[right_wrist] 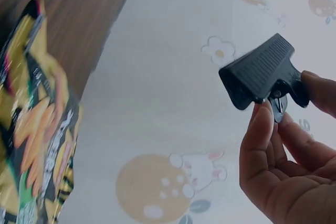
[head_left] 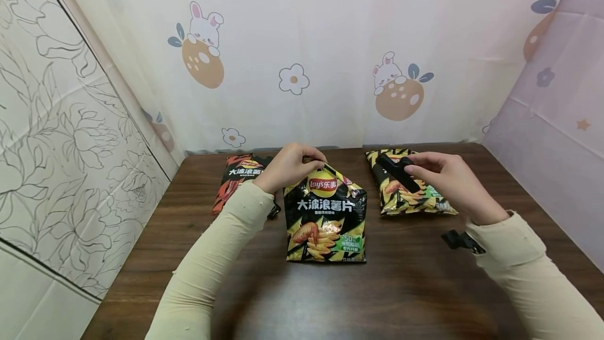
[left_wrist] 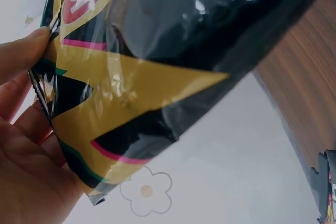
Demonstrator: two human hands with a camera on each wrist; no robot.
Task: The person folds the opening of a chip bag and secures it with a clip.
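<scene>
A black and yellow potato chip bag [head_left: 325, 224] stands upright mid-table. Its top narrows to a folded peak, where my left hand [head_left: 292, 167] pinches it. In the left wrist view, the thumb [left_wrist: 26, 51] lies on the bag's front near the top edge, with the other fingers behind. To the right, my right hand [head_left: 453, 182] holds a black bag clip [head_left: 401, 174] in the air, away from the upright bag. The right wrist view has the thumb and fingers [right_wrist: 262, 129] gripping the clip's handles, its long ridged jaw pointing away from the hand.
Behind the raised clip lies another black and yellow chip bag [head_left: 415, 203]. A red and black chip bag [head_left: 236, 177] lies back left, partly hidden by my left arm, with a black clip [head_left: 261, 160] at its top. A patterned cloth [head_left: 292, 114] hangs behind the wooden table [head_left: 321, 303].
</scene>
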